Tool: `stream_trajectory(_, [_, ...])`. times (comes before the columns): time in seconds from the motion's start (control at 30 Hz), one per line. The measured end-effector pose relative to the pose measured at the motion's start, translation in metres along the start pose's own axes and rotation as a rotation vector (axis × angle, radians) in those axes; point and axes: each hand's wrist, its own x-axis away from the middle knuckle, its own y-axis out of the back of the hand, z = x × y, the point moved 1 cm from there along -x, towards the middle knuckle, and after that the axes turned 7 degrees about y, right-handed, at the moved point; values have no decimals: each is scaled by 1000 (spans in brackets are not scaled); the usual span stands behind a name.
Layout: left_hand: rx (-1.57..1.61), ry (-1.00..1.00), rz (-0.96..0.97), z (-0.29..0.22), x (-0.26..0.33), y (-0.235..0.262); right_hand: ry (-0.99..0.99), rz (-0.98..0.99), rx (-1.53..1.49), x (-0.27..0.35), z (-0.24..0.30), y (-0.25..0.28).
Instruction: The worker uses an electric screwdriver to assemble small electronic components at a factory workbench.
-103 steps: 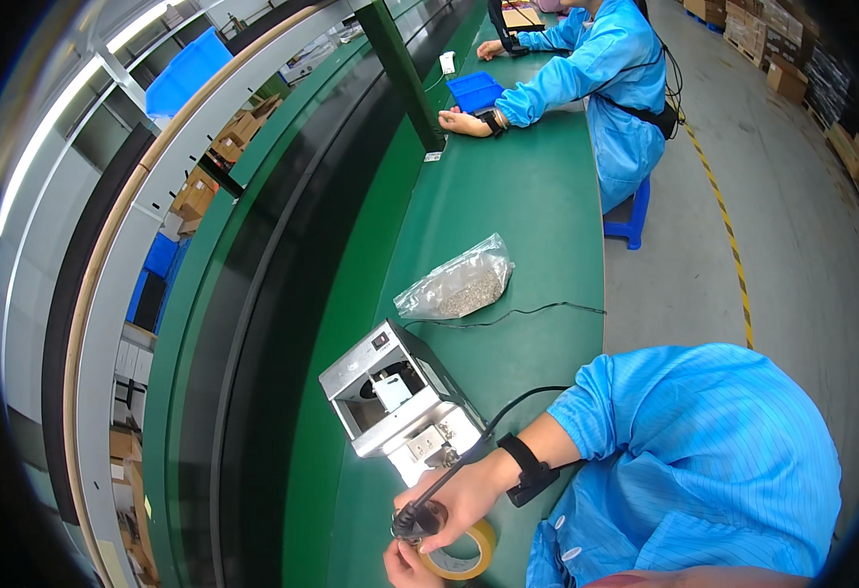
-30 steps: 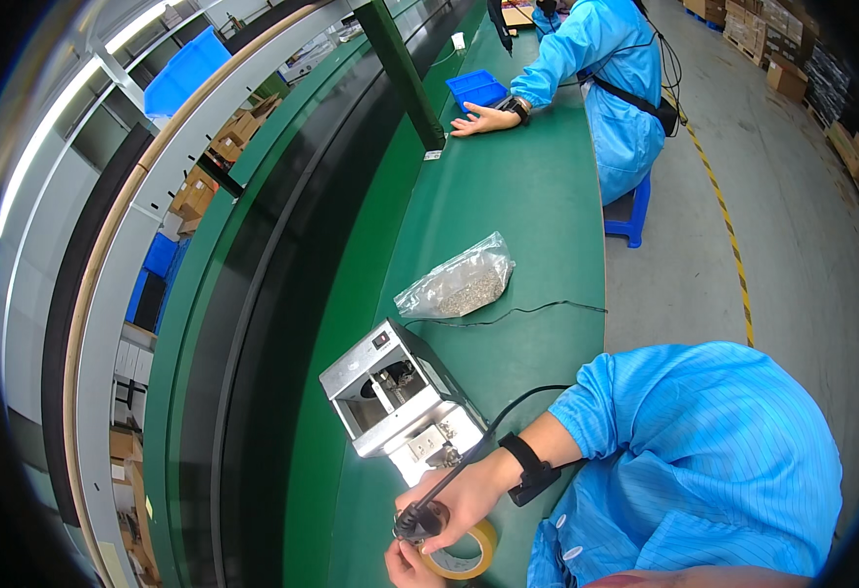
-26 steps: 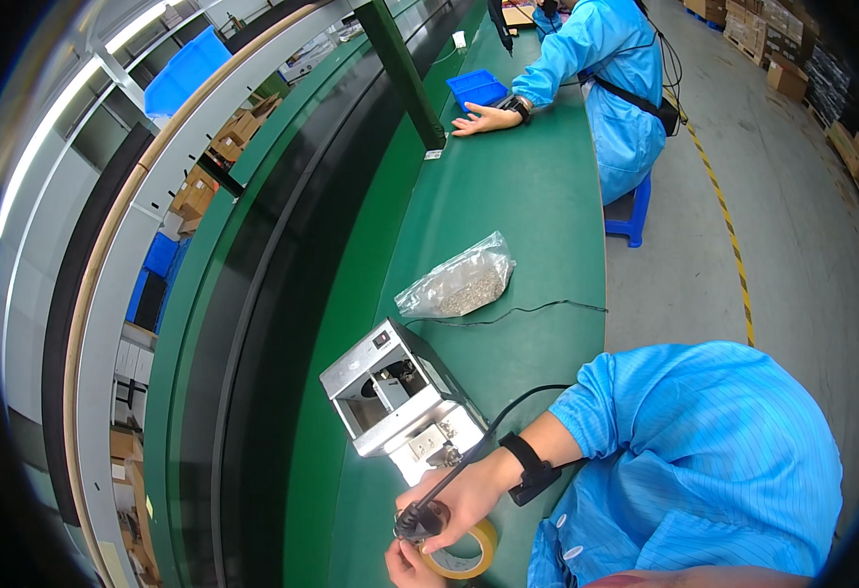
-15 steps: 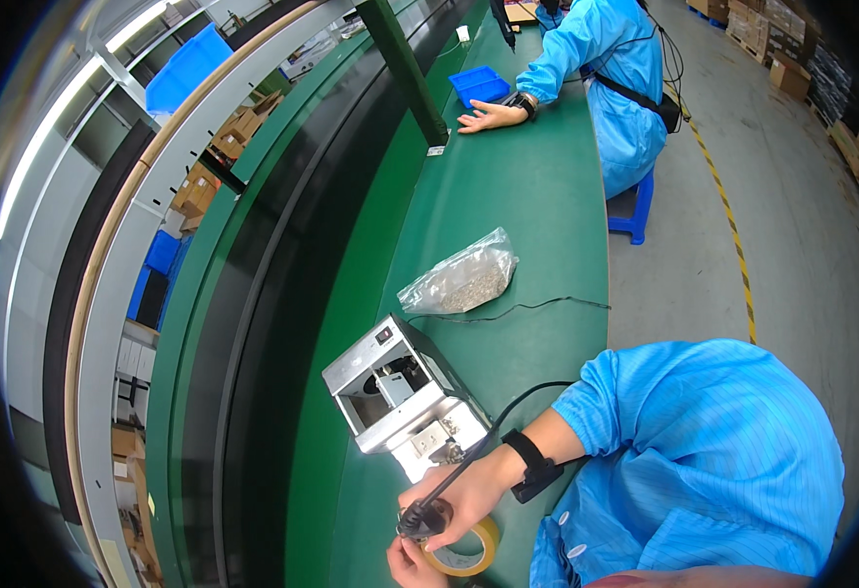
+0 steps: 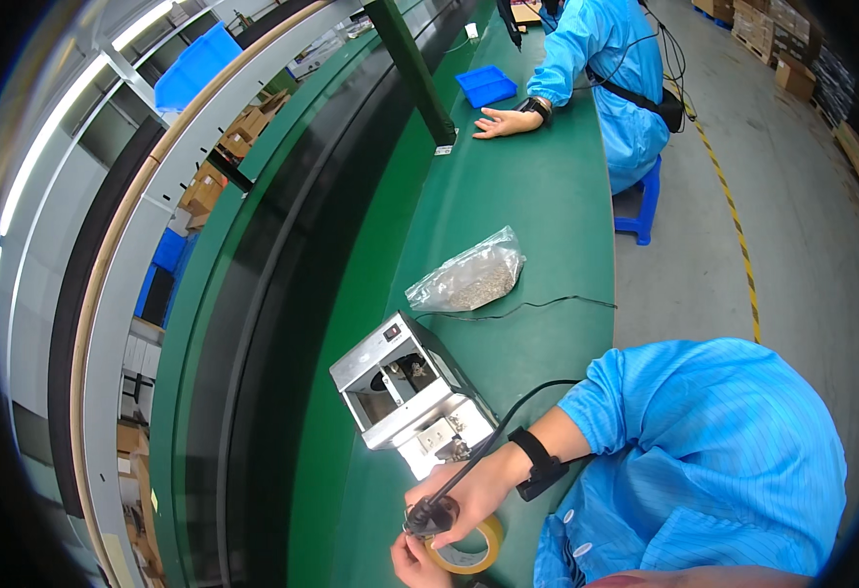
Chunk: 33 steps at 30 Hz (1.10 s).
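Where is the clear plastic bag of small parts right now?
The plastic bag lies on the green bench, beyond the small metal machine, with a thin black cable running beside it.

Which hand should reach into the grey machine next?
Probably the right hand: it lies nearest the grey machine. The left hand sits lower, against the yellow tape roll.

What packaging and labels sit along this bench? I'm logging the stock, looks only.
Clear plastic bag: lying on the green bench, crumpled, full of small pale parts.
Blue bin: far end of the bench, shallow, rectangular.
White label: at the foot of the green post, small.
Cardboard boxes: stacked behind the bench, brown.
Yellow tape roll: under the right hand.
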Motion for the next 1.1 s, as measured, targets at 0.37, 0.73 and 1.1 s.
stream_trajectory(0.37, [-24,-25,4,3,1,3,45,-10,12,0,1,-2])
stream_trajectory(0.73, [84,-52,14,35,-8,-4,44,-3,-18,0,0,0])
stream_trajectory(1.1, [142,-20,29,32,-8,-5,37,-13,-43,1,0,0])
